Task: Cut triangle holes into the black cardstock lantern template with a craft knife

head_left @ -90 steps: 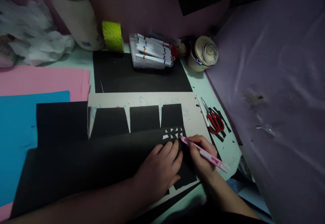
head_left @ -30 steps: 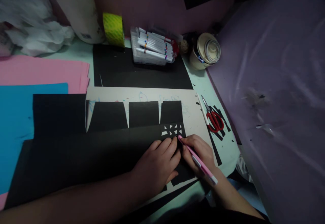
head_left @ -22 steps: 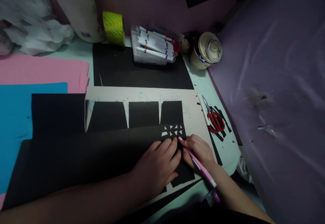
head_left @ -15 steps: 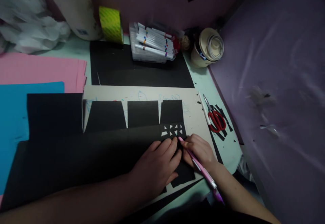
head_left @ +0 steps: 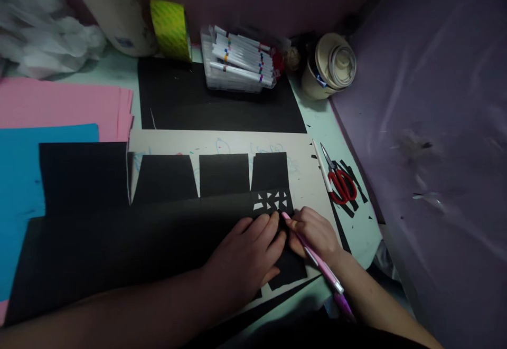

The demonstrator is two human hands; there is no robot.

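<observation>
We see the right hand (head_left: 317, 235), fingers pinching a pink craft knife (head_left: 322, 267), blade indistinct; the left hand (head_left: 245, 251), fingers laid side by side, partly hides notched black paper (head_left: 158, 238).

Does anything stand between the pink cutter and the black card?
Nothing visible stands between the pink cutter in the right hand and the black card. The left hand rests on the card, close to the cutter's tip.

Left hand (head_left: 249, 254): bare, knuckles softly rounded. Left forearm (head_left: 138, 307): bare along visible length, widening from wrist. Right hand (head_left: 317, 235): bare. Right forearm (head_left: 368, 296): likewise bare, smoothly tapered. Black garment (head_left: 317, 330): partly visible, lower edge; details lost in shadow.
</observation>
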